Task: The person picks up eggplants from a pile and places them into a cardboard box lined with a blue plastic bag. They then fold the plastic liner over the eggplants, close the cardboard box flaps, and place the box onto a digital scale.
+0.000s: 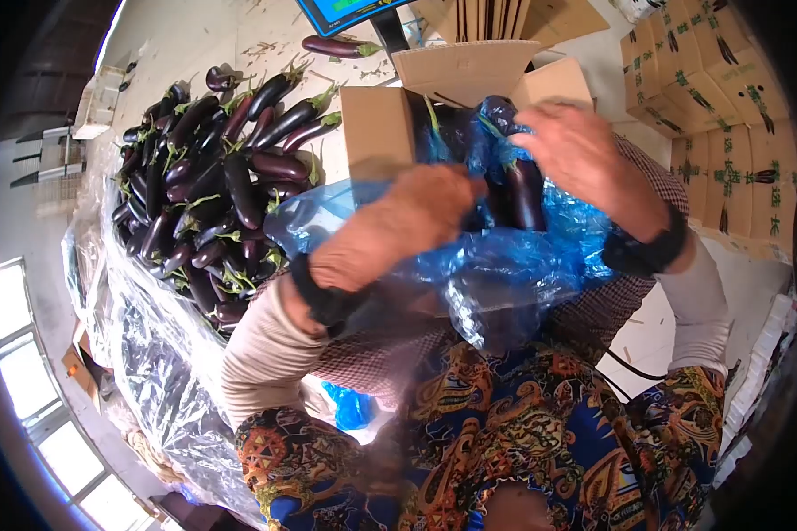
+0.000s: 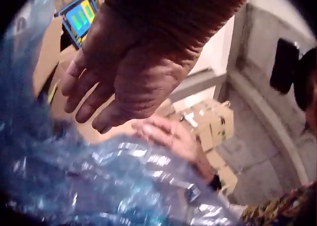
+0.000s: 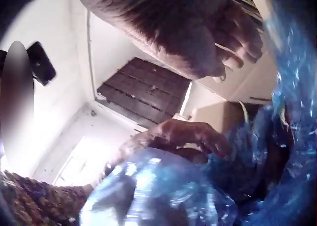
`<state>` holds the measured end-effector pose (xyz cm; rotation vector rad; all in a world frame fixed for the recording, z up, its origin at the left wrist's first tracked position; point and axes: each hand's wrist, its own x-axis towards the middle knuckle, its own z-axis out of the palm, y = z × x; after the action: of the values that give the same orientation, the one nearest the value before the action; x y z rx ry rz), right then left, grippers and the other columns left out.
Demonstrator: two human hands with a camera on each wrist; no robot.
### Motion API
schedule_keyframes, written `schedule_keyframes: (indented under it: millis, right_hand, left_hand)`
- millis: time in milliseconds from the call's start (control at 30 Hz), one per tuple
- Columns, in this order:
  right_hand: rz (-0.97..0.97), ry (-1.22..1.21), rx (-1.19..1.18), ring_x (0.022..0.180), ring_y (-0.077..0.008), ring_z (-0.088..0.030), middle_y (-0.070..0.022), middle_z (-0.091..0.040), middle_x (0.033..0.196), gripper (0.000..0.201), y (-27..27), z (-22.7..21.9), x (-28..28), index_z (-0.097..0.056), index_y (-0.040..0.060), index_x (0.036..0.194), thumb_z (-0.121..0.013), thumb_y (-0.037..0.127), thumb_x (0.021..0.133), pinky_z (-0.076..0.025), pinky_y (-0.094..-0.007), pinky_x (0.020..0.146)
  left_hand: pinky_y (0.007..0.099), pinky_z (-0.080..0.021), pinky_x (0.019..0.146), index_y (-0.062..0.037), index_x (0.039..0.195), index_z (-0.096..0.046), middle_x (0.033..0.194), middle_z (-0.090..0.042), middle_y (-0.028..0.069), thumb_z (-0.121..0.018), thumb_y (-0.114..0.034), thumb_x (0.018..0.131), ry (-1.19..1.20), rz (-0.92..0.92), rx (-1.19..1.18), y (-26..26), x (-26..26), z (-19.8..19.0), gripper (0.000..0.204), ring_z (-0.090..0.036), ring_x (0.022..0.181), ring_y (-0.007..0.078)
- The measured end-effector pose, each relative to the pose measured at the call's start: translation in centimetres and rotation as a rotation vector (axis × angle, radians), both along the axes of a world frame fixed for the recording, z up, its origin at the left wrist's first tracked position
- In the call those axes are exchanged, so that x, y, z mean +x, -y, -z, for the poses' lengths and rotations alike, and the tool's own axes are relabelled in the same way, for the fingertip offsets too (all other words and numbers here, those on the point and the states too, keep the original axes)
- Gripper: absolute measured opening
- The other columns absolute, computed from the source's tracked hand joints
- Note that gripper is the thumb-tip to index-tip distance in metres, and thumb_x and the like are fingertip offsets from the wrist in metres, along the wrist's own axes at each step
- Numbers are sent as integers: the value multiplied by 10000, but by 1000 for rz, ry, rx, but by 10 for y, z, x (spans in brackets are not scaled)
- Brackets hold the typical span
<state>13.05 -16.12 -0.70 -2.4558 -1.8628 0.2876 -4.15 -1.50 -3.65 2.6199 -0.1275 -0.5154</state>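
Note:
A cardboard box stands before me, lined with a blue plastic bag that spills over its near side. Dark purple eggplants lie in it, some covered by the film. My left hand, slightly blurred, hovers over the box's left part; in the left wrist view its fingers hang loosely bent with nothing between them. At the right side my right hand reaches in over the bag, fingertips close to a film-covered eggplant. In the right wrist view its fingers are relaxed and hold nothing.
A large heap of eggplants lies to the left beside crumpled clear plastic sheeting. Behind the box stands a scale display, with a single eggplant near it. Printed cartons are stacked at the right.

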Motion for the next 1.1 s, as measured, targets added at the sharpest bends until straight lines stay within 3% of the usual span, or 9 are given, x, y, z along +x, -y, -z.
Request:
schedule_keyframes:
  millis: [200,333,500,600,667,733,767,1000,1100]
  right_hand:
    - [24,-127,236,886,-302,-631,-138,-631,997,489,77,-40,15,-569,43,1202,-671,367,851,-503,-391,800]
    - [116,-500,-117,909,-295,-625,-147,-614,1034,610,106,-40,-8,-552,31,1197,-767,379,745,-496,-385,806]
    - [-74,-261,-318,771,-339,-637,-168,-645,851,291,114,-2,-22,-598,25,914,-730,179,706,-484,-436,656]
    - [-264,-294,-370,600,-299,-619,-147,-611,650,102,96,-8,-19,-613,3,791,-665,85,760,-485,-378,569]
    - [-108,-984,-237,599,-260,-610,-135,-614,692,112,74,-12,-12,-626,0,890,-635,79,812,-493,-358,591]
    - [170,-1093,-82,585,-250,-584,-128,-609,728,159,44,-15,-16,-611,-9,986,-602,84,857,-496,-367,610]
    - [-232,-751,347,591,-285,-599,-135,-624,768,185,37,33,-4,-582,-6,1042,-574,78,877,-494,-377,572]
    - [-109,-345,2,704,-322,-641,-126,-647,758,284,-7,94,-23,-592,21,1005,-658,166,770,-503,-402,587]
    - [-8,-510,-599,1350,-417,-294,-255,-304,1465,563,-30,12,-35,-263,57,1479,-430,171,953,-242,-433,1136]
  left_hand:
    - [399,-469,934,-30,1301,-512,1199,-587,199,-784,-394,743,339,-264,-14,-74,-42,-38,720,-583,1095,361]
    - [421,-441,986,-35,1355,-465,1255,-552,238,-765,-585,643,60,-159,26,-58,-79,-27,948,-541,1160,395]
    - [432,-528,880,-9,1251,-512,1201,-576,241,-727,-424,791,-320,-87,231,-14,-84,6,656,-651,942,394]
    - [408,-541,849,13,1069,-606,1033,-652,216,-666,-221,829,-366,56,-107,-8,-71,11,341,-681,845,353]
    - [401,-531,846,5,984,-646,905,-681,192,-650,-157,824,-370,-234,-439,4,-45,-17,227,-679,891,323]
    - [304,-504,761,-19,1032,-634,810,-656,109,-669,-114,823,-92,-291,-679,-3,-35,19,232,-608,766,176]
    - [322,-509,771,-12,1038,-631,843,-663,127,-662,-109,822,25,-300,-571,-10,-25,27,239,-625,784,207]
    - [458,-516,811,15,1115,-537,1012,-637,271,-649,-116,792,240,-503,-28,-26,23,72,367,-628,935,434]
    - [474,-517,836,36,1103,-492,1041,-617,316,-629,-114,799,114,-693,-30,-23,44,70,366,-620,983,448]
